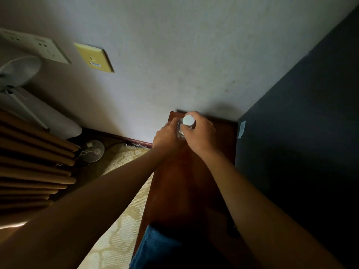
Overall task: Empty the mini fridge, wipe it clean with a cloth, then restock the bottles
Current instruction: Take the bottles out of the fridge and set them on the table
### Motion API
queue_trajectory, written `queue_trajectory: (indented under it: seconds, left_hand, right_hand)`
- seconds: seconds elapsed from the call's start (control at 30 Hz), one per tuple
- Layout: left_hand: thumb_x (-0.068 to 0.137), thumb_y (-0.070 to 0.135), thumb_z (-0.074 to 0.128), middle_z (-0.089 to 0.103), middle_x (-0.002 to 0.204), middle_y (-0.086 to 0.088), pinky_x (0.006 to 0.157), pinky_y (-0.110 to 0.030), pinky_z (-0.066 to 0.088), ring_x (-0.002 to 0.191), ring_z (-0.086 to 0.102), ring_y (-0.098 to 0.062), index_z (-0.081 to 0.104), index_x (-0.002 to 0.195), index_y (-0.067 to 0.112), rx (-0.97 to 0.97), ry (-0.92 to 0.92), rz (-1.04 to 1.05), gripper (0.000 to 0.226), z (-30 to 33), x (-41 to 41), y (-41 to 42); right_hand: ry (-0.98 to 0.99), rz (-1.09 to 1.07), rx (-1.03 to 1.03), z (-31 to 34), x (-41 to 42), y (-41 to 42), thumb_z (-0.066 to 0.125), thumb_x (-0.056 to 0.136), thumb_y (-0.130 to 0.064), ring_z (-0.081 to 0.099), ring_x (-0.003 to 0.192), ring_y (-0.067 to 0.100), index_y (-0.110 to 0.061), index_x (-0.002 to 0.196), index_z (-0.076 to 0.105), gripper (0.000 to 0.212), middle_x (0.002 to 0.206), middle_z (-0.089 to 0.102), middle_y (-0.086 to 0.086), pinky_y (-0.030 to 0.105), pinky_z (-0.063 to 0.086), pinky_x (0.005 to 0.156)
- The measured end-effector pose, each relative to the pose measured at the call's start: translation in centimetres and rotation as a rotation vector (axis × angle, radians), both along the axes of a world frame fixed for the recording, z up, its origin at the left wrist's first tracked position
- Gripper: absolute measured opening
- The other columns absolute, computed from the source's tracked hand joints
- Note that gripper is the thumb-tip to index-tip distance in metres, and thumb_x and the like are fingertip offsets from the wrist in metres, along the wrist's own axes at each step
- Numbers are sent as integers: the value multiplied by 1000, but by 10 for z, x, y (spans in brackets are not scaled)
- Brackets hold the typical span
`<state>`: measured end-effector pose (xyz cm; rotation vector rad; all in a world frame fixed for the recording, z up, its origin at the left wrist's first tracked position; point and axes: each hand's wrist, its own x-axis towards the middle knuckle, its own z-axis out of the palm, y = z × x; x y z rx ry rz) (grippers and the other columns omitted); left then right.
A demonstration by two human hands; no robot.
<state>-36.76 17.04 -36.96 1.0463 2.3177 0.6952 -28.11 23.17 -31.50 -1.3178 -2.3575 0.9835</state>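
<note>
I see both bare forearms stretched forward and converging ahead of me. My left hand [167,135] sits low, fingers curled round the clear bottle [181,131] from the left. My right hand [200,133] comes over from the right, its fingers wrapped about the bottle's neck just under the white cap [188,119].

Room was dim: pale wall [174,45], yellow switch plate [94,57], patterned carpet [116,220], brown wooden cabinet top [184,191], dark panel [310,133] at right.
</note>
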Motion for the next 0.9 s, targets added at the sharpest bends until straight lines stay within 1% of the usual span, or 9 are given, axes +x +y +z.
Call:
queue_trajectory:
  seconds: [0.13,0.23,0.4,0.5,0.57,0.63,0.7,0.8,0.9]
  left_hand:
    - [89,40,58,63,120,-4,79,-34,40,105,61,-31,47,125,22,-12,-21,27,42,-3,-4,10]
    - [90,35,61,62,124,-7,85,-39,44,108,61,-32,44,130,19,-28,-39,15,46,-1,0,9]
    - [92,32,59,63,124,-8,83,-35,41,109,61,-31,41,130,16,-30,-130,125,45,9,13,0]
    - [90,37,61,67,119,-5,84,-36,48,100,66,-30,42,126,18,-7,-179,202,44,15,31,-18]
    - [88,40,65,69,114,-2,85,-43,55,91,69,-29,44,124,19,23,-226,238,47,20,45,-34]
    - [84,39,68,69,111,0,80,-49,58,89,70,-27,46,127,21,33,-262,229,52,22,61,-53]
    - [81,36,68,69,109,2,78,-49,59,92,69,-24,49,125,24,11,-274,210,49,22,79,-72]
    - [76,39,63,69,107,7,77,-48,60,94,69,-21,56,115,31,-17,-320,185,40,19,109,-101]
    - [70,39,55,70,101,11,77,-46,60,93,70,-19,61,108,34,-43,-342,158,38,18,145,-125]
  right_hand:
    - [-12,-12,-30,2,-7,10,64,93,-26,60,115,22,-20,124,62,32,122,66,3,38,52,97]
    - [-52,-2,-40,5,-6,7,64,93,-25,57,119,23,-19,129,57,37,127,63,4,35,50,97]
    - [-65,-87,-119,14,12,-14,64,92,-25,53,124,28,-19,137,43,50,136,57,6,39,45,100]
    - [-61,-99,-152,19,36,-32,62,91,-26,60,111,27,-22,131,47,43,123,63,4,38,50,91]
    - [-67,-88,-175,24,55,-46,60,93,-25,61,104,24,-25,130,48,39,114,63,2,38,52,87]
    - [-79,-80,-194,26,77,-62,57,94,-25,60,106,23,-27,133,49,41,117,62,2,39,52,90]
    - [-90,-68,-213,26,99,-78,56,94,-26,58,110,21,-28,135,49,41,125,60,1,37,51,91]
    - [-107,-29,-242,20,130,-100,54,96,-27,56,107,15,-30,133,54,38,129,59,-4,23,45,79]
    - [-122,-17,-265,13,160,-119,52,95,-28,56,106,12,-31,129,58,34,127,61,-6,23,42,81]
